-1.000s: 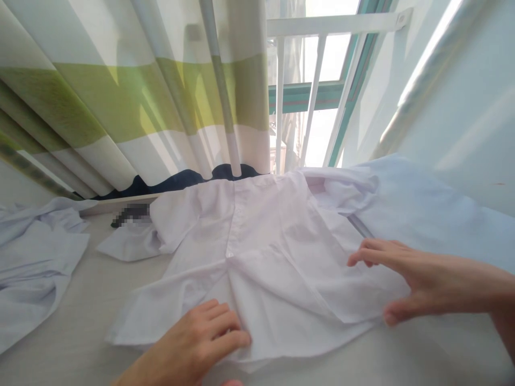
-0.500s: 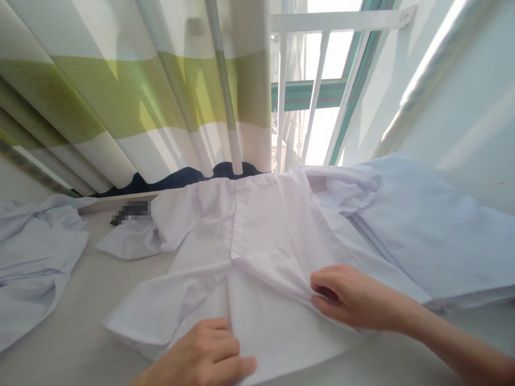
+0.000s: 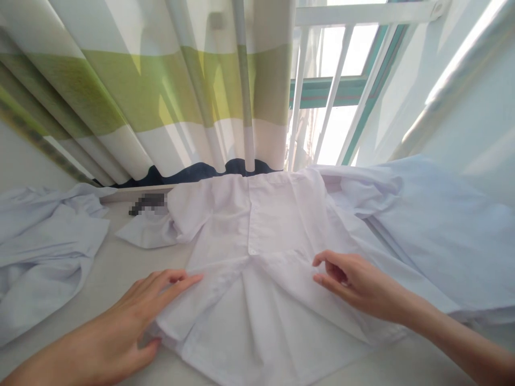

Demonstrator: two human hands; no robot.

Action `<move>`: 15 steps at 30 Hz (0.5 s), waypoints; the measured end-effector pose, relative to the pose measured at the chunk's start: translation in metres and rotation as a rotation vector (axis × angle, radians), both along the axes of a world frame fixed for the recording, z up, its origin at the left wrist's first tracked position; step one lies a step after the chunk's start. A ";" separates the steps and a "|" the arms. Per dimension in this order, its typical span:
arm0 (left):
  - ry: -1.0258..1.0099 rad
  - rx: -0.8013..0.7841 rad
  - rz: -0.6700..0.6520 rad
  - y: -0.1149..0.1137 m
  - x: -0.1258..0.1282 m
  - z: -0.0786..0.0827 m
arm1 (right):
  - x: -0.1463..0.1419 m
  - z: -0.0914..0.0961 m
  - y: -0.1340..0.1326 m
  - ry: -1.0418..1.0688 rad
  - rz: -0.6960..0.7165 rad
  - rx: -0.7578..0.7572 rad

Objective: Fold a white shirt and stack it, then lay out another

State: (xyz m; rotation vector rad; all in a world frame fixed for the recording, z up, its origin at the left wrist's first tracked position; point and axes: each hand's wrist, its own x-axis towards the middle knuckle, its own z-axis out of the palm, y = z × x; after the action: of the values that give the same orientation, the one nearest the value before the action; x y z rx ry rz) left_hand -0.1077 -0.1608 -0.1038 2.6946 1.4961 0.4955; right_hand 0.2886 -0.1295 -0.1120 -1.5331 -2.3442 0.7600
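Note:
A white button-up shirt (image 3: pixel 273 225) lies spread out in front of me. Its upper front is buttoned, and below the last closed button the two front panels fall apart, baring the inside of the back panel. My left hand (image 3: pixel 140 311) is over the shirt's lower left edge, fingers stretched out and thumb apart, holding nothing. Over the right front panel is my right hand (image 3: pixel 354 281), its fingers loosely bent with a gap between thumb and forefinger. Whether its fingertips touch the cloth I cannot tell.
More white garments lie at the left (image 3: pixel 44 246) and the right (image 3: pixel 446 230) on the pale surface (image 3: pixel 116 273). A pixelated dark item (image 3: pixel 148 203) sits by the left sleeve. Behind stand a green-and-white curtain (image 3: pixel 161 91) and white railings (image 3: pixel 333 91) before a window.
My left hand has moved left and opened. My right hand has loosened from the right panel's edge and risen slightly. The front panels lie flatter and wider apart, and the view has shifted left.

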 end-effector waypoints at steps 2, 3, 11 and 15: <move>0.047 -0.039 -0.073 0.008 0.000 0.009 | -0.009 0.000 0.004 -0.036 -0.025 0.103; 0.056 -0.068 -0.101 0.011 0.002 0.015 | -0.013 0.000 0.006 -0.065 -0.035 0.136; -0.323 0.076 0.120 -0.007 0.051 0.024 | -0.024 0.016 0.022 -0.141 0.134 0.038; -0.227 -0.016 -0.240 -0.016 0.083 0.011 | -0.018 0.042 0.014 0.072 0.142 -0.074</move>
State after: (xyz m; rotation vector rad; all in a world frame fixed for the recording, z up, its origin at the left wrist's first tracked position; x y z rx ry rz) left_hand -0.0246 -0.1767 -0.0932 2.6488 1.1002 0.7406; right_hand 0.2704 -0.1160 -0.0701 -1.3541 -2.4158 0.9287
